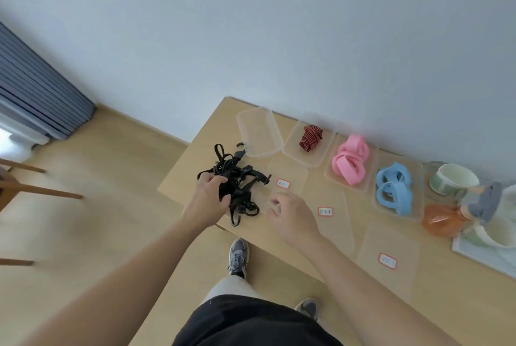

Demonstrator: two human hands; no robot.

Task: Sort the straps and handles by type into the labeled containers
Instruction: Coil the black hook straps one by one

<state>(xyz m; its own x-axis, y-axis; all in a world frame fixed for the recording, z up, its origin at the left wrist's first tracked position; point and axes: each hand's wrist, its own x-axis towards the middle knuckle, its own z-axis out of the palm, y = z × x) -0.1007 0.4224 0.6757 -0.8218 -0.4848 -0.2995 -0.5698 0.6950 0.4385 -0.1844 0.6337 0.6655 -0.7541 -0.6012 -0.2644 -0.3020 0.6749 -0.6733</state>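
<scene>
My left hand (210, 195) grips a tangled bundle of black straps (234, 178) with hooks, held just above the left end of the wooden table (195, 161). My right hand (290, 213) hovers beside the bundle with fingers loosely curled, holding nothing. Behind it stands an empty clear container (259, 133). To its right, separate clear containers hold a red-and-black striped strap (310, 137), pink handles (350, 160) and blue handles (394, 188). Clear lids with red-bordered labels (325, 211) lie flat in front of them.
Cups and bowls (452, 178), an orange bottle (442, 220) and a white tray (483, 256) crowd the table's right end. A wall runs along the table's far edge. Wooden chair legs (39, 192) stand on the floor at left. My shoes are by the table's near edge.
</scene>
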